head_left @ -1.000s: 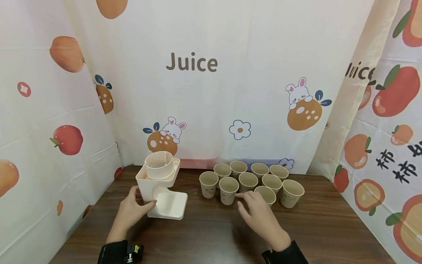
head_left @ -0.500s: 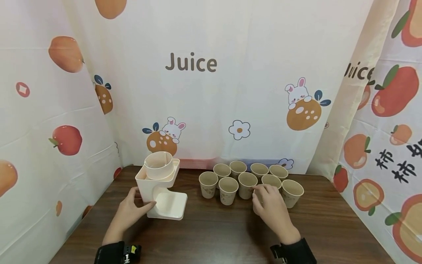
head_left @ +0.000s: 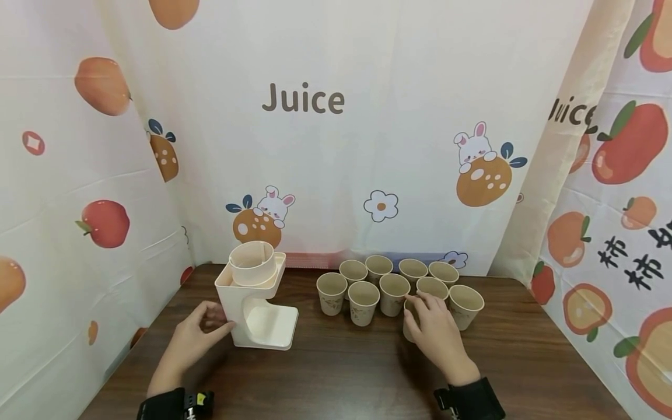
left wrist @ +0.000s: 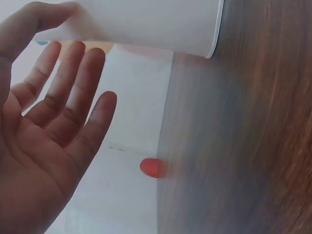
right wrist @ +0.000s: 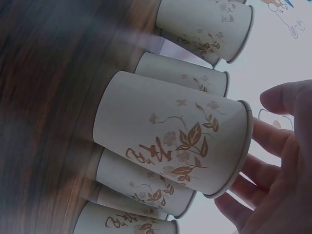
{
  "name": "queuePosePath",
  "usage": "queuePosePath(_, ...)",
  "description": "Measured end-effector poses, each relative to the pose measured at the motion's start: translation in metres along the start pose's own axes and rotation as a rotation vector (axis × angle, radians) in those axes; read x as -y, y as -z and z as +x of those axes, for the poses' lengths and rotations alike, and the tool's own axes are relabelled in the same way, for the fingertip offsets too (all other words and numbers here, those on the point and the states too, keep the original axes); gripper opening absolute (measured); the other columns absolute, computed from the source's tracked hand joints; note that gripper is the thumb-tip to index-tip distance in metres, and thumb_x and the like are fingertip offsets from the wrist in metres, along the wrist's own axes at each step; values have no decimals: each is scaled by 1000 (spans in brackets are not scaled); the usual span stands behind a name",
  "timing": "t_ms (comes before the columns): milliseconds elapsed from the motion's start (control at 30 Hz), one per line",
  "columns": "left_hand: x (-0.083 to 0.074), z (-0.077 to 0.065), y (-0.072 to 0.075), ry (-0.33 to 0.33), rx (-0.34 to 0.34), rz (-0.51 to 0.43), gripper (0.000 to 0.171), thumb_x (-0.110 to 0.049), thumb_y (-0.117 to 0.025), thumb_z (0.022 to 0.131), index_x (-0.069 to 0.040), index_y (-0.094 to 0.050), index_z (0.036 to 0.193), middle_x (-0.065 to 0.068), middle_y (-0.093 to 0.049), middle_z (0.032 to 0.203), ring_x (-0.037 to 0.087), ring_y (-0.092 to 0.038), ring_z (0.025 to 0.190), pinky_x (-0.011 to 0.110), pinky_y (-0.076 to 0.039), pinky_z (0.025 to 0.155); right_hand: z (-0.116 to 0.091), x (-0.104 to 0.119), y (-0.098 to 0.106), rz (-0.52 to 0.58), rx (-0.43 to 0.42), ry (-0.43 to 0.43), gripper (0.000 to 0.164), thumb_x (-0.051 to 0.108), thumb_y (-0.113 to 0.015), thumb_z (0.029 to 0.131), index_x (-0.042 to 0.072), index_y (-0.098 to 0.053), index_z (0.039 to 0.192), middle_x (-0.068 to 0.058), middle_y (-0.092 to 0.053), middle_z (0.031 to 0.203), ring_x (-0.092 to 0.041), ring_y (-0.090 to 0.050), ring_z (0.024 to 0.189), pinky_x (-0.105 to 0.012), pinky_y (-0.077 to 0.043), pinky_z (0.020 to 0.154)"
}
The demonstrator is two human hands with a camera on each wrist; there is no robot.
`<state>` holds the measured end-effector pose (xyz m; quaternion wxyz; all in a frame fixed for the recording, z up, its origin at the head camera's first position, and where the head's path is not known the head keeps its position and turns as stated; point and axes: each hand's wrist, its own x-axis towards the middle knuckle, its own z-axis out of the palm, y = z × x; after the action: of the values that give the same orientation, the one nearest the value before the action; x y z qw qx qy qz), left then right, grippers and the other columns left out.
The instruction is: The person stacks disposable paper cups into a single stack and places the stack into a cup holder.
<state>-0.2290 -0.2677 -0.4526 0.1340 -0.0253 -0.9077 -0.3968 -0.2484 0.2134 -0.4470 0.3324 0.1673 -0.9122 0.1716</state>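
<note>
A cream-white plastic stand [head_left: 238, 315] with a flat base and a round open tube [head_left: 252, 263] on top stands at the left of the table. My left hand [head_left: 191, 341] is beside its left side, fingers extended; in the left wrist view the thumb [left wrist: 53, 15] is at or very near the white wall, contact unclear. My right hand [head_left: 436, 332] reaches over the front paper cup [right wrist: 170, 131], which is upright and printed with brown flowers. Its fingers [right wrist: 261, 173] lie at the far side of the rim, while the thumb stands apart from the cup.
Several more paper cups, such as one at the left front [head_left: 363, 304] and one at the right end [head_left: 465, 308], stand upright in a cluster at the table's back. A fruit-printed curtain [head_left: 325, 175] hangs behind the brown wooden table [head_left: 336, 379].
My right hand has moved right from the cup at the left front to the front cup. My left hand has let go of the white stand and drawn slightly left.
</note>
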Motion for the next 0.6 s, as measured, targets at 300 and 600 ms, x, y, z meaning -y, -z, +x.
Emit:
queuePosePath(300,-5,-5,8,-6,110,-74,29,-44,-68,82,-19,-66,97,0,-68,90,13,-59,82,31,-50,68,-3,-4,-3,12,56,-20,31,24,-60,89,7,-64,115,-23,-53,127,-38,-46,113,-57,-42,89)
queuePosePath(600,-21,-6,12,-63,481,-225,37,-31,-64,89,-11,-59,119,10,-66,106,17,-59,95,32,-51,75,-4,-4,-2,-4,110,-19,33,27,-59,90,11,-64,118,-24,-49,132,-40,-44,116,-59,-39,94)
